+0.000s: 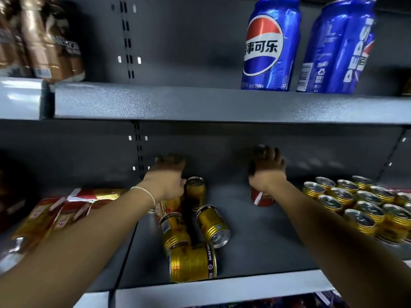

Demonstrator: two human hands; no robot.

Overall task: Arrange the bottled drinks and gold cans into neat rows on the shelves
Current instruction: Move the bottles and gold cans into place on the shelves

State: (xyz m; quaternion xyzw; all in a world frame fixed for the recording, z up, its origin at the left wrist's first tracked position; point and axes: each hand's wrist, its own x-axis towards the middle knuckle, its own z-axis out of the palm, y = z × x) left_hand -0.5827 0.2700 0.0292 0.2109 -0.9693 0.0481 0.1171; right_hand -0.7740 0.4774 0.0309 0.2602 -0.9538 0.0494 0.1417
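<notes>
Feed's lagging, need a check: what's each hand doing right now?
Left hand: reaching in above the gold cans, grip cannot be told.
Right hand: closed on a red can.

I see two grey metal shelves. On the lower shelf [262, 236], a loose cluster of gold cans [193, 230] sits near the middle, most of them tipped on their sides. Right of this cluster stands a red can [261, 197], and farther right a packed block of upright gold cans [360, 203]. Left of the cluster lie red-and-gold cartons [66, 210]. The upper shelf [178, 101] carries two blue cans [309, 45] and, far left, brown bottles [40, 41].
</notes>
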